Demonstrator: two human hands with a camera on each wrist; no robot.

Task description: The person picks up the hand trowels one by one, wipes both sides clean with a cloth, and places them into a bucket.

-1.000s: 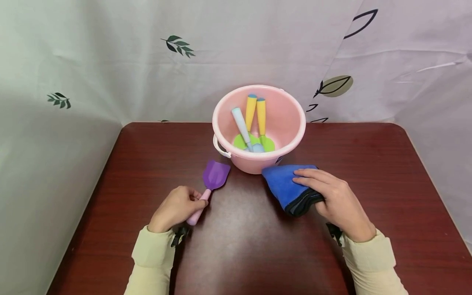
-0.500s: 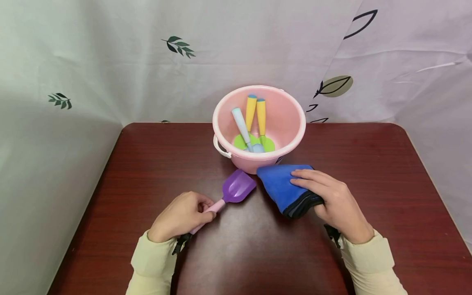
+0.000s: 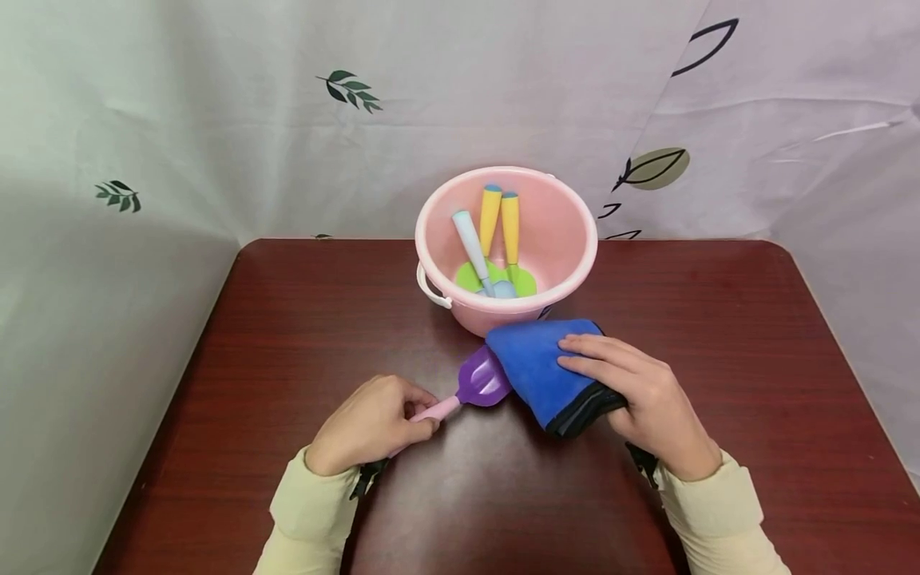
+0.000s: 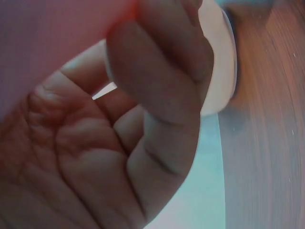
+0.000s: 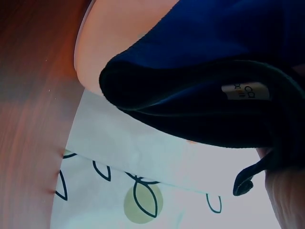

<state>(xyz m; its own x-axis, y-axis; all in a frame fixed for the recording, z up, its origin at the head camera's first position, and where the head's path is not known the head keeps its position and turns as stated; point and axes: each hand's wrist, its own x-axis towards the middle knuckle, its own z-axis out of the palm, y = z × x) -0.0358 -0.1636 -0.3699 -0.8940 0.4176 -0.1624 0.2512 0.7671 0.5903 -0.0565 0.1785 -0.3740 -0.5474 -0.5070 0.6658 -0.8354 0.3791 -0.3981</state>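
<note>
Holding purple scoop beside blue cloth, just before the pink bucket.
Left hand pinches only the handle end; right hand grips the cloth, which could push the scoop from this loose hold.

A folded blue cloth with a black edge and a small white label fills the upper right. Behind the cloth sits a pink bucket on a reddish wooden table. Below the cloth hangs a leaf-printed curtain.

Purple scoop, pink handle; blue cloth; pink bucket
</note>
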